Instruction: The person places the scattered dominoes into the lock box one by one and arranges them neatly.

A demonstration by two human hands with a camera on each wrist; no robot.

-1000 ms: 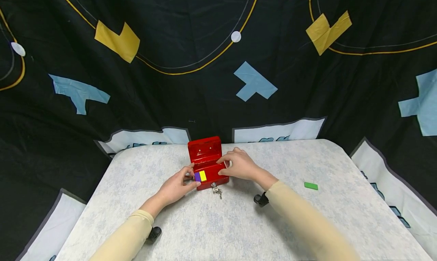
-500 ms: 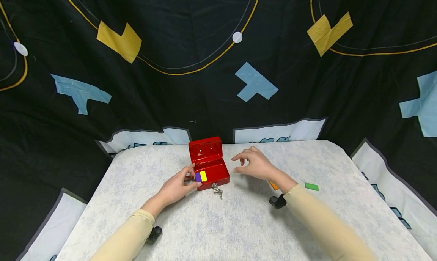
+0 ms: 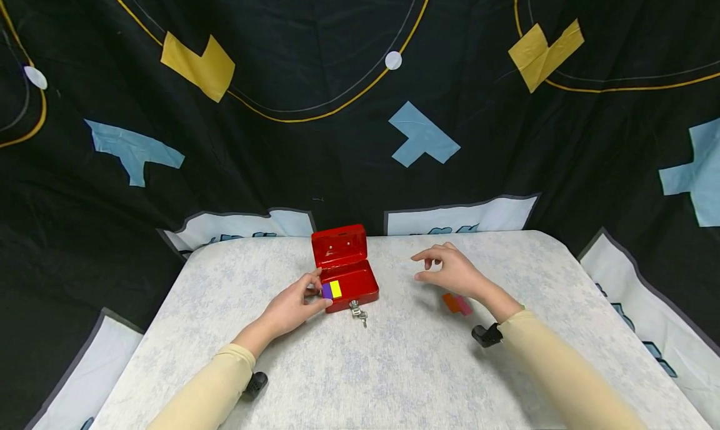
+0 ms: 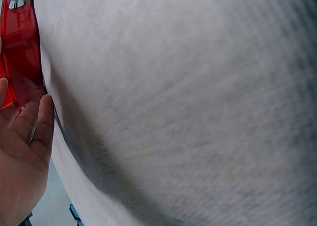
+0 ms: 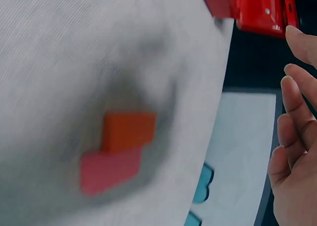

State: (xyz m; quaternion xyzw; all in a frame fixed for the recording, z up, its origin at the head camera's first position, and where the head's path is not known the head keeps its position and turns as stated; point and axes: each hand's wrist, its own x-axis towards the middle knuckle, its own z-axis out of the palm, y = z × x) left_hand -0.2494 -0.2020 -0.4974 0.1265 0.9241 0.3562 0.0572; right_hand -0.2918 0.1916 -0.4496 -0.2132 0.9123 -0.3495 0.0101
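Note:
A red metal cash box (image 3: 360,281) stands with its lid (image 3: 339,245) raised; keys (image 3: 358,313) hang at its front lock. Inside, at the left end, a purple block (image 3: 327,290) and a yellow block (image 3: 335,289) lie side by side. My left hand (image 3: 289,305) holds that end, thumb at the front corner and fingers along the side; the left wrist view has its fingertips against the red wall. Off to the right, my right hand (image 3: 452,272) hovers over the table, fingers bent, nothing between them. Below it lie an orange block (image 5: 129,131) and a pink block (image 5: 110,170), touching.
A pale patterned cloth covers the table (image 3: 394,367). Behind it hangs a dark curtain (image 3: 315,167) with yellow and blue shapes. A sliver of green shows by the right sleeve (image 3: 554,361). Both wrists wear black cameras.
My right hand has drawn away from the cash box to the right, uncovering the orange and pink blocks; its wrist now covers most of the green block. My left hand stays put.

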